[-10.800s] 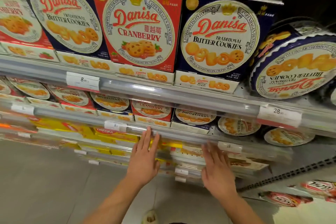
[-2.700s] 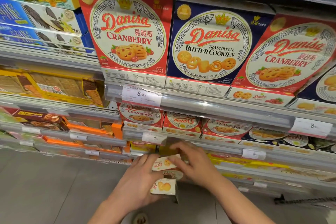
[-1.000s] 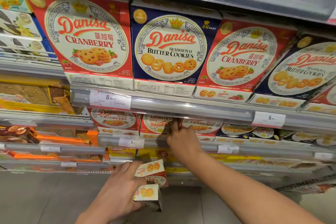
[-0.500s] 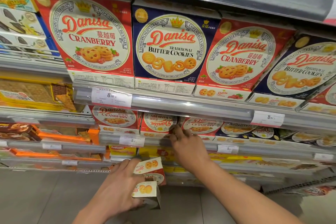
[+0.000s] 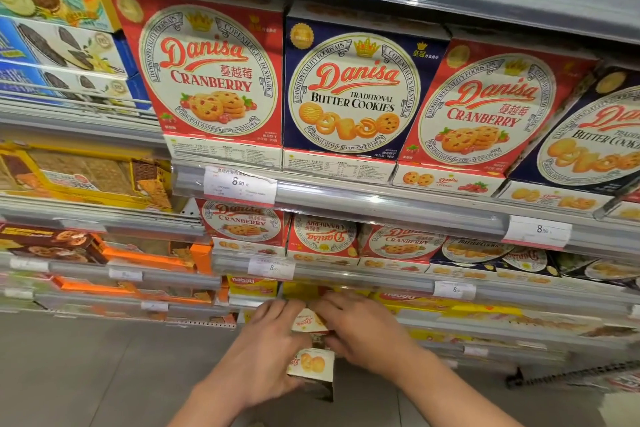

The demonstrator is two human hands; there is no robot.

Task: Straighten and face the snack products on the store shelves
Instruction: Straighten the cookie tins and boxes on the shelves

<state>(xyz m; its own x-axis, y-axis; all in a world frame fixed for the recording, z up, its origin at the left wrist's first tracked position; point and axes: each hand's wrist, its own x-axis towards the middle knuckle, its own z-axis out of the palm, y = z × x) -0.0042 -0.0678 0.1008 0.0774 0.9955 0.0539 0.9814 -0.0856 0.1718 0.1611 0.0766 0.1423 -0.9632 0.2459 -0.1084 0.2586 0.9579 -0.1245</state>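
Mostly faced already; one upside-down cranberry box (image 5: 323, 236) below the price rail (image 5: 381, 204) remains, while left hand (image 5: 266, 350) and right hand (image 5: 363, 329) apparently pinch small boxes (image 5: 310, 362).

One head-worn wide-angle view looks forward and slightly down, close to the shelves (image 5: 381, 199). Cookie boxes (image 5: 349, 90) fill the upper frame, edges bowed, and the floor (image 5: 86, 367) shows at lower left, beneath them.

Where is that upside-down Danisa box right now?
The upside-down Danisa box stands on the second shelf, left of centre in the head view, between two upright Cranberry boxes, above both hands.
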